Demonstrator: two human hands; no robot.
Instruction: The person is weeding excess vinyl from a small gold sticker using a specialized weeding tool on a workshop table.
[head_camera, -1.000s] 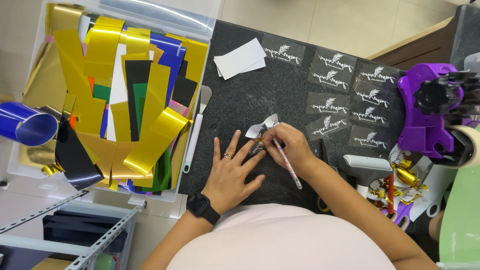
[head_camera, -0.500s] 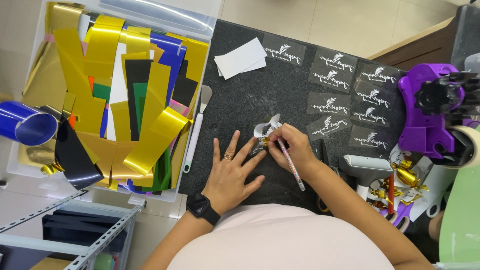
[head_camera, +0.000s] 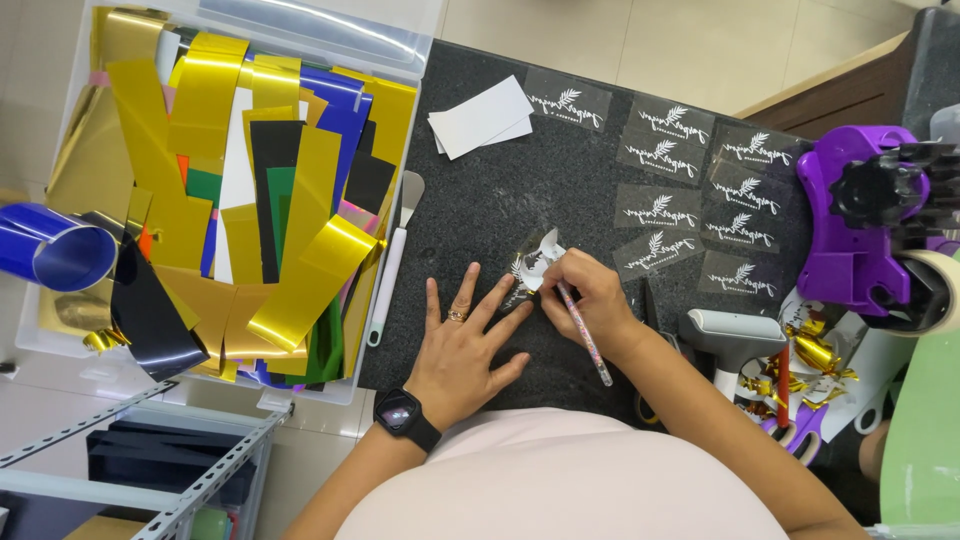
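My left hand (head_camera: 460, 345) lies flat on the black mat (head_camera: 480, 200), fingers spread, with a ring and a black wristwatch; its fingertips press the edge of a small clear sticker sheet (head_camera: 528, 272). My right hand (head_camera: 590, 300) grips a thin pen-like weeding tool (head_camera: 585, 335) and pinches a curled white and gold strip lifting off that sheet.
Several finished clear stickers with white leaf designs (head_camera: 700, 200) lie across the mat. White cards (head_camera: 482, 117) sit at the top. A clear bin of gold, blue and black foil strips (head_camera: 220, 200) stands left, a white scraper (head_camera: 392, 262) beside it. A purple tape dispenser (head_camera: 860, 230) is right.
My right hand has shifted slightly left and down over the sticker sheet, and the peeled strip has curled up more. The left hand stays flat in place.
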